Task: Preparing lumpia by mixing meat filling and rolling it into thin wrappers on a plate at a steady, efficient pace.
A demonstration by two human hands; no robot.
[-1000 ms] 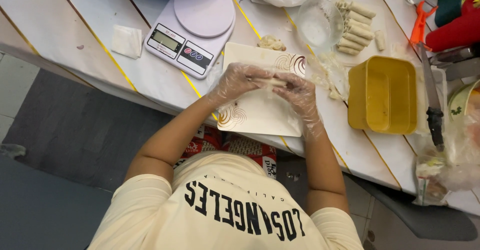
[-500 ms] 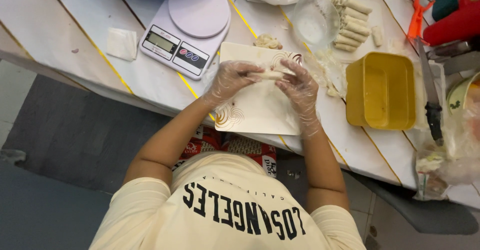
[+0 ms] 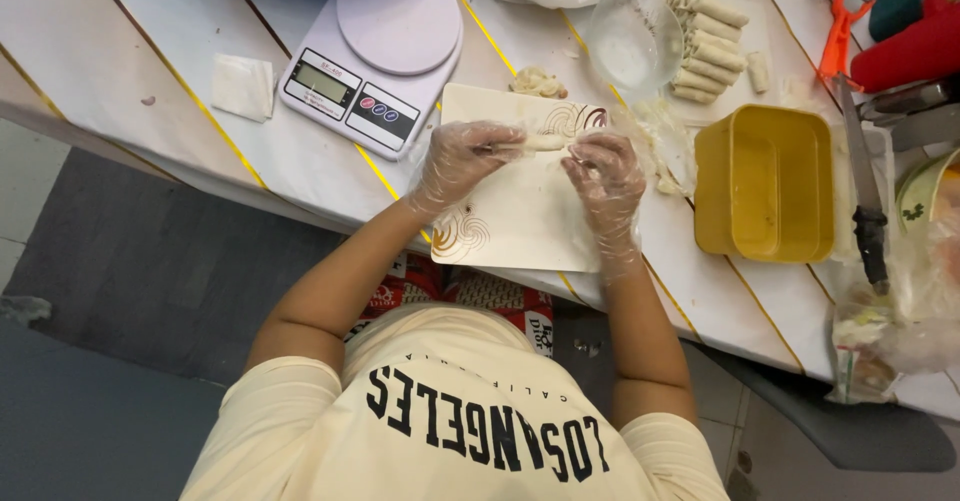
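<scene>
Rolling wrapper over square plate (image 3: 520, 221)
I see left hand (image 3: 462, 161) & right hand (image 3: 605, 173) both pinched on thin roll (image 3: 535, 144), spanning btw fingertips.

Clear plastic gloves, cream lettered T-shirt (image 3: 470, 431)

A white kitchen scale (image 3: 375, 56) stands at the top of the table, with a small grey rectangular screen (image 3: 320, 83) on its front panel. Under the table edge, by the person's chest, lies a red and white printed package (image 3: 470, 296). A clear plastic bag (image 3: 885, 341) lies at the right edge.
</scene>
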